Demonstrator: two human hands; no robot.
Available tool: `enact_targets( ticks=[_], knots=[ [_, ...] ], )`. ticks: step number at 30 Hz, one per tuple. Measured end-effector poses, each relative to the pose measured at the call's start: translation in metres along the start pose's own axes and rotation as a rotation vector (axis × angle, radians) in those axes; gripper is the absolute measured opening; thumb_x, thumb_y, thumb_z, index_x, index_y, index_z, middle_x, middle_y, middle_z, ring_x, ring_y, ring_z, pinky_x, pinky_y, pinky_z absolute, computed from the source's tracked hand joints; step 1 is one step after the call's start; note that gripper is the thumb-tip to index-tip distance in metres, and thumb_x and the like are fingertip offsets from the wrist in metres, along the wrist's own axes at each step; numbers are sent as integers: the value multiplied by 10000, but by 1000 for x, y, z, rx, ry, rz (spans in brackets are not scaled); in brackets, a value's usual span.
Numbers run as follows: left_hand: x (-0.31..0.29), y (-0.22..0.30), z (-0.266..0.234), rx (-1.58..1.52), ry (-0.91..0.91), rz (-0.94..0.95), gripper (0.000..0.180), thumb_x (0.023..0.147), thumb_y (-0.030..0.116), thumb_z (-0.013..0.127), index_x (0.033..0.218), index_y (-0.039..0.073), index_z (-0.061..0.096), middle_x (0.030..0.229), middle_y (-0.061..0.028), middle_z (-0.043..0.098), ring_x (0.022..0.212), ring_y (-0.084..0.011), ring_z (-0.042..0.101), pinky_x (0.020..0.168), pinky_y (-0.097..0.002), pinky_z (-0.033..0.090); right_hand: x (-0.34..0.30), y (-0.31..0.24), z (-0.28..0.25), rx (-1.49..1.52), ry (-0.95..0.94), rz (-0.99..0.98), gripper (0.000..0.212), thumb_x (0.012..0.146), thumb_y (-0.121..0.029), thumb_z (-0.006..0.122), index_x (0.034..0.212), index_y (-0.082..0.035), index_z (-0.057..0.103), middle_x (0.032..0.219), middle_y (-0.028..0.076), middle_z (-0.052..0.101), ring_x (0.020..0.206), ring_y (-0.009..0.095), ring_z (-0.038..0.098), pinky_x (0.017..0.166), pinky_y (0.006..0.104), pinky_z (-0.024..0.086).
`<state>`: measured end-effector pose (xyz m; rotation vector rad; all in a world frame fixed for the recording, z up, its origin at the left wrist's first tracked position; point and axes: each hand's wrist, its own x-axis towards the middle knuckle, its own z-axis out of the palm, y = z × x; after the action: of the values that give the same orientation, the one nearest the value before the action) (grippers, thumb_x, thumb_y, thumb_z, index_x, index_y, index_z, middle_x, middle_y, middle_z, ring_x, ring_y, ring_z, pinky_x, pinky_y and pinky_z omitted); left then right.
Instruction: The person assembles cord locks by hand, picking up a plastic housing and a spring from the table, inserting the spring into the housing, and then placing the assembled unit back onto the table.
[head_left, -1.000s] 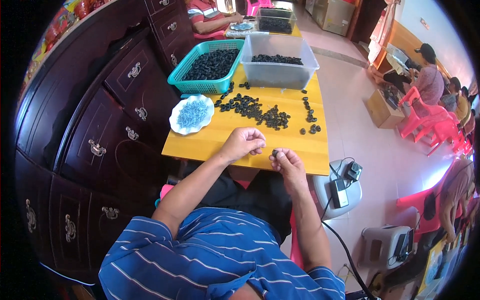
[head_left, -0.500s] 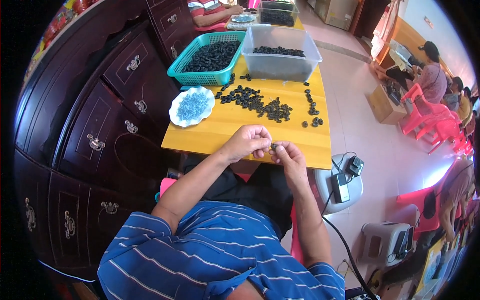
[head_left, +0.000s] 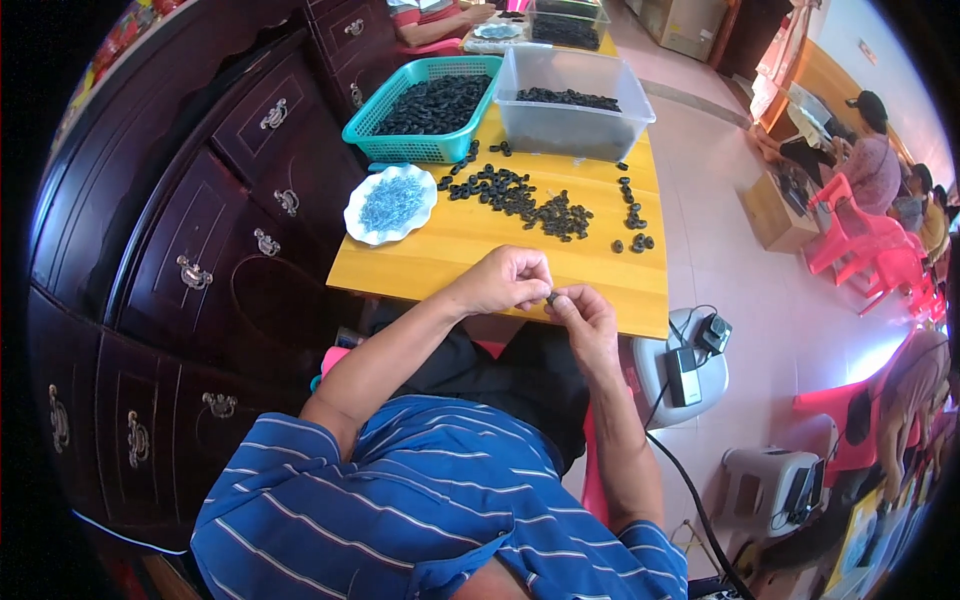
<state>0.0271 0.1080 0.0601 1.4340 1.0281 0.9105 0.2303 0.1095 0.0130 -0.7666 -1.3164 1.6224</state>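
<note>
- Small black rounded part point(head_left: 552, 298), apparently rubber or plastic, sits between the thumb and forefinger of the right hand point(head_left: 585, 315), just above the near edge of the yellow wooden desk point(head_left: 415, 265).
- The right fingers are closed on that part; the left hand point(head_left: 518, 280) has its fingers pinched together right beside it, and whether they grip anything thin cannot be told.
- Work on this one part looks under way rather than finished, though its details are too small to judge.
- Beyond the fingers lies a scattered heap of loose black ring-like pieces point(head_left: 495, 190), with a patch of smaller, duller black pieces point(head_left: 565, 218) nearer to them.
- Beyond and to the right of the fingers, a short loose line of black ring-shaped pieces point(head_left: 633, 210) lies apart; whether these are done cannot be told.
- To the left of the fingers, a white scalloped plate point(head_left: 354, 222) holds plenty of thin bluish clear strips point(head_left: 392, 203).
- Farthest beyond the fingers, a teal perforated plastic basket point(head_left: 405, 150) and a clear plastic bin point(head_left: 575, 143) hold many black pieces, so much seems left.
</note>
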Motion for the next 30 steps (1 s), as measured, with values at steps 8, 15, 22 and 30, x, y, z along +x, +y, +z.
enact_targets(
  ticks=[8,15,22,30],
  knots=[
    [-4,-5,-1,-110,-29,-50,81,931,84,680,875,44,638,753,-10,657,637,-59,605,582,-221,525,1,0,0,-238,35,-81,105,960,-77,654,991,16,691,867,31,708,815,99,644,781,253,514],
    [-2,-4,3,-79,37,-12,76,937,81,683,889,31,653,764,-12,664,642,-65,610,583,-218,521,3,7,3,-54,33,-17,127,1015,-102,612,1076,-4,665,934,41,708,840,96,641,800,245,516],
    [-4,9,15,30,124,133,92,954,89,682,915,6,680,804,-23,696,716,-82,659,638,-231,541,3,2,3,165,-106,86,215,1034,-199,602,1118,-18,680,955,43,720,814,97,594,773,249,466],
    [2,4,16,118,170,182,79,953,87,684,925,14,697,806,-20,698,709,-78,637,653,-239,529,3,0,3,227,-85,86,209,1023,-216,617,1085,-28,681,922,29,709,815,99,587,773,258,464]
  ],
)
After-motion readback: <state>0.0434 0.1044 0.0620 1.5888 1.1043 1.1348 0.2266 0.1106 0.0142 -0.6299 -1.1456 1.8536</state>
